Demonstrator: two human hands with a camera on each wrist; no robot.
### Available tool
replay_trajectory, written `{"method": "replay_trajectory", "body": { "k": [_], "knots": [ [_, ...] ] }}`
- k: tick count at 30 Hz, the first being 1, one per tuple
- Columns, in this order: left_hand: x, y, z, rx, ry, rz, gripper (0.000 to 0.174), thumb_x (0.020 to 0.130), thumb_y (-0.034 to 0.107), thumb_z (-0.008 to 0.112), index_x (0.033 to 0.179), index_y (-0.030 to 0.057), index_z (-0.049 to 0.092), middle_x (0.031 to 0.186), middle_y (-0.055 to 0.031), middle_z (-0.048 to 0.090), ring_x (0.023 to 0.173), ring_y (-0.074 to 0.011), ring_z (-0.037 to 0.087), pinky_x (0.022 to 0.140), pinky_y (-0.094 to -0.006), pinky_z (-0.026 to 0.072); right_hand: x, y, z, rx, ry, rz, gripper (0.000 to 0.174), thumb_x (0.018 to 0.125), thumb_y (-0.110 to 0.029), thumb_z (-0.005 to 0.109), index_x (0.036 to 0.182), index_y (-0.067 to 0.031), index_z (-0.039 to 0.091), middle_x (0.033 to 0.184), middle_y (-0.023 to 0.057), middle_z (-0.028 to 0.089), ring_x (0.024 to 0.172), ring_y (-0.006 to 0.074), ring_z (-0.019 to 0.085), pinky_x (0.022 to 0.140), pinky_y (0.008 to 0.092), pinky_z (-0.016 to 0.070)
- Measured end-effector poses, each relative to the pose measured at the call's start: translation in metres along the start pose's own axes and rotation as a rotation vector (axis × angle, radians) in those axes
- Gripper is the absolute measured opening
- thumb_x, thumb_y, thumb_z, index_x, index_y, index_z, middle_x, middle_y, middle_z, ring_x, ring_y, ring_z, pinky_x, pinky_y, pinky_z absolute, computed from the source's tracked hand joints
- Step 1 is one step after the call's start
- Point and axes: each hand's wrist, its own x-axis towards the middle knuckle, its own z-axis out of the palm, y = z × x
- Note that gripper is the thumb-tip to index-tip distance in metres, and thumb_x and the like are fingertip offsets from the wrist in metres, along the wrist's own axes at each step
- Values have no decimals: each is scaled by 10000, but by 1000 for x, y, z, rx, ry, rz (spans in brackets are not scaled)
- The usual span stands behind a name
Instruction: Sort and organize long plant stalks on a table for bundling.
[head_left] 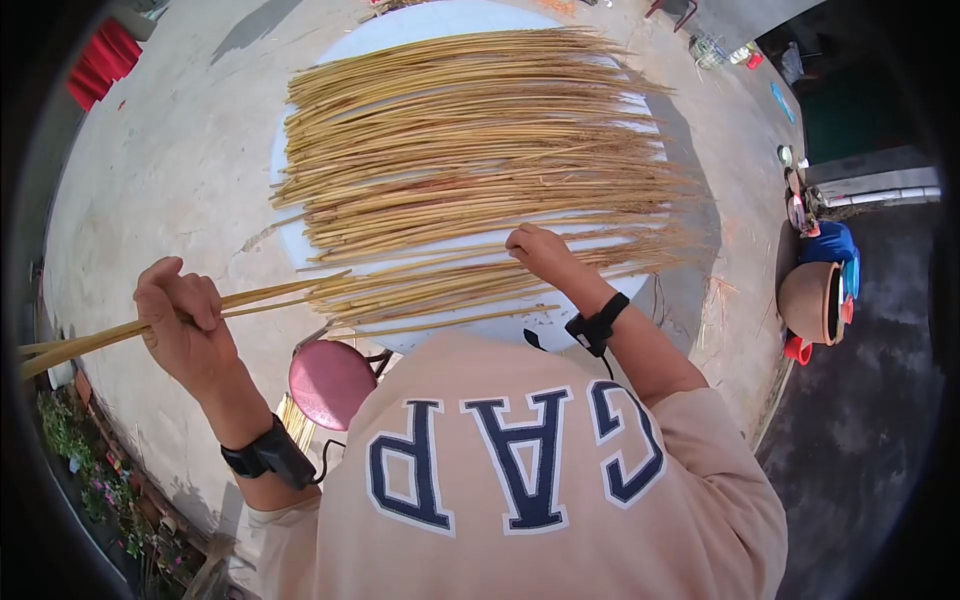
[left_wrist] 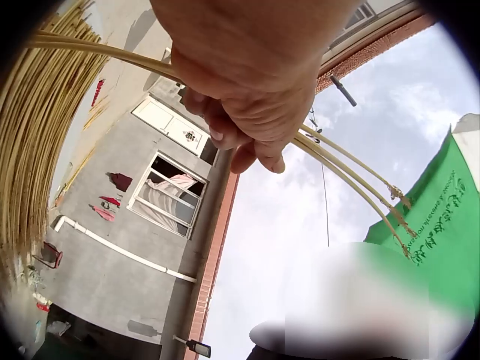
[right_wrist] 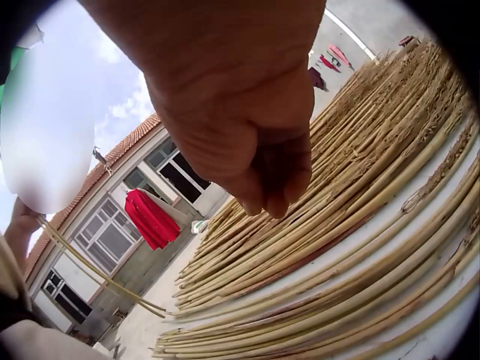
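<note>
My left hand (head_left: 185, 310), raised to the left of the round table (head_left: 465, 15), holds several long dry stalks (head_left: 80, 345) with curled fingers. In the left wrist view these stalks pass through the grip, their brushy tips (left_wrist: 405, 217) pointing away. Over the front of the table, my right hand (head_left: 550, 258) bends its fingers close above loose stalks (head_left: 430, 295). In the right wrist view its fingertips (right_wrist: 276, 206) are drawn together with the thumb, and I cannot tell whether a stalk is between them. A broad layer of dry stalks (head_left: 450, 130) covers most of the tabletop, brushy ends to the right.
A pink round stool (head_left: 330, 385) stands by the table's near left edge. Potted plants (head_left: 95, 470) line the lower left. At right are a large clay pot (head_left: 808, 300) and a blue item (head_left: 828, 243). Concrete ground (head_left: 160, 160) surrounds the table.
</note>
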Motion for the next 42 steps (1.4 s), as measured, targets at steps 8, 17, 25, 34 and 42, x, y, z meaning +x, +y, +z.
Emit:
{"method": "replay_trajectory", "body": {
  "k": [8,17,25,34,42],
  "knots": [
    [-37,15,-23,137,205,33,457,910,416,381,922,-6,557,448,10,333,393,-61,254,404,-213,216,-26,39,73,-158,14,203,90,756,-86,540,826,-104,594,832,68,535,796,268,556,672,376,475],
    [-52,19,-27,234,260,76,452,904,410,402,910,-18,549,467,5,353,406,-62,267,410,-211,214,-21,42,58,-179,-3,-31,106,704,-82,604,804,-88,567,779,64,514,796,276,527,674,372,457],
    [-53,15,-28,243,256,55,437,911,391,398,901,-19,548,470,10,354,415,-59,276,412,-210,216,-16,50,69,-422,6,-106,107,679,-99,609,764,-101,543,775,56,509,800,251,507,687,366,423],
    [-50,10,-28,219,281,27,437,907,396,408,889,-17,548,476,8,361,416,-59,280,413,-211,220,-8,57,56,-443,105,-89,143,689,-48,531,814,-115,527,799,49,507,809,243,502,696,358,389],
    [-48,5,-26,206,246,26,435,903,397,415,886,-15,550,476,7,368,415,-59,283,412,-211,219,-8,48,59,-456,95,-60,181,677,-17,518,833,-107,527,808,55,506,811,251,500,694,364,392]
  ]
}}
